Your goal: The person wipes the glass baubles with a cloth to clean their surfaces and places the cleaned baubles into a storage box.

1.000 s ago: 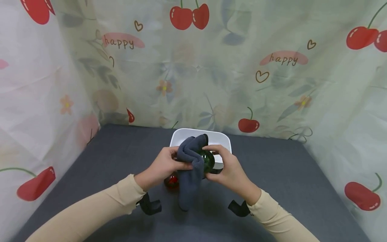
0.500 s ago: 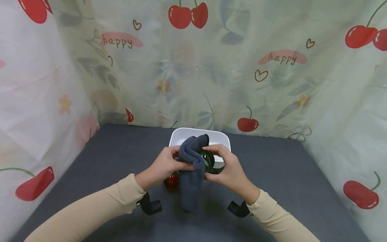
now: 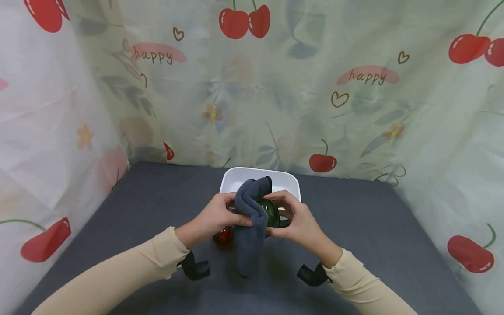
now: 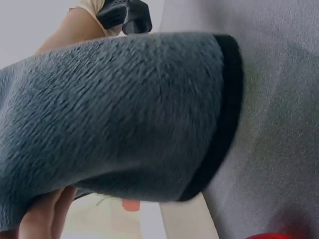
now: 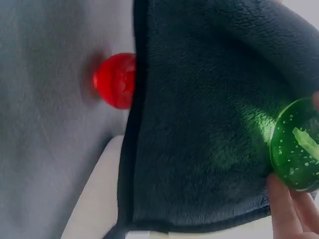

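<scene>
My left hand [image 3: 220, 216] pinches a fuzzy grey-blue cloth [image 3: 252, 240] with dark edging, thumb in front and fingers behind. The cloth hangs down in folds over the table. Beside it, my right hand [image 3: 297, 218] grips a shiny see-through green ball [image 5: 297, 144] between thumb and fingers; specks and a pale shape show inside it. The ball's left side lies against the cloth. A red see-through ball [image 3: 224, 236] rests on the table below my left hand, partly covered by the cloth in the right wrist view.
A white tray [image 3: 289, 180] stands on the dark grey table [image 3: 177, 188] just beyond my hands. Black wrist mounts [image 3: 194, 267] hang below both forearms. A fruit-patterned curtain [image 3: 260, 109] closes off the back and sides.
The cloth has shifted slightly right in my left hand. The green ball has turned a little, and the right hand's fingers have changed position around it.
</scene>
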The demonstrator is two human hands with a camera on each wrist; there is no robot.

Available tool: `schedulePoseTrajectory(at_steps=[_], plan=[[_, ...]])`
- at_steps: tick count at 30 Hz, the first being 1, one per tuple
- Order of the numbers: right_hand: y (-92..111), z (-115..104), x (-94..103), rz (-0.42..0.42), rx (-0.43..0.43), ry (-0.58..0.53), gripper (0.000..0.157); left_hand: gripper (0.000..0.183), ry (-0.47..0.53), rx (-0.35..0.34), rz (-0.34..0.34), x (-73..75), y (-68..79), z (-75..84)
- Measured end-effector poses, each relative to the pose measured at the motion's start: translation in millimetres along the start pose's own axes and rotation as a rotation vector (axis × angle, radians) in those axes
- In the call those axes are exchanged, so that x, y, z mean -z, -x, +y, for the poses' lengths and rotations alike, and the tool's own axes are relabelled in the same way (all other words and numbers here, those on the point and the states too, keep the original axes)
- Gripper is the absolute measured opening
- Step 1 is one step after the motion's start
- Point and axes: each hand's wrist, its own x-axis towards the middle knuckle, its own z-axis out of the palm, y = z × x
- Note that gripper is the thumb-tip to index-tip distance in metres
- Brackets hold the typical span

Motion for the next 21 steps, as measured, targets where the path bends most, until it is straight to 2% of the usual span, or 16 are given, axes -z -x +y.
schedulePoseTrajectory(at_steps=[2,8,10,13,16,19,21], plan=[[-0.5,-1.2,1.1,-0.006,0.013,0.031,0.069,0.043,-0.002,-0.005,0.022,0.0,-0.4,0.8],[-3.4,-4.0,7.3,0.008,0.145,0.37,0.073,0.037,-0.028,-0.026,0.053,1.5,-1.0,0.9],[-3.4,-5.1,7.7,-0.01,0.162,0.416,0.069,0.038,-0.02,-0.015,0.043,2.0,-0.9,-1.3],[-2.4,-4.4,6.1,-0.037,0.171,0.389,0.067,0.044,-0.003,0.019,0.001,2.2,-0.5,-5.5],[0.0,-1.0,3.2,-0.038,0.188,0.301,0.066,0.05,0.011,0.047,-0.043,2.2,0.2,-8.4],[1.5,3.1,0.7,-0.014,0.197,0.178,0.068,0.049,0.005,0.037,-0.031,2.0,0.5,-7.1],[1.6,5.7,-0.5,0.019,0.193,0.104,0.069,0.046,-0.007,0.012,0.01,1.5,0.4,-4.0]])
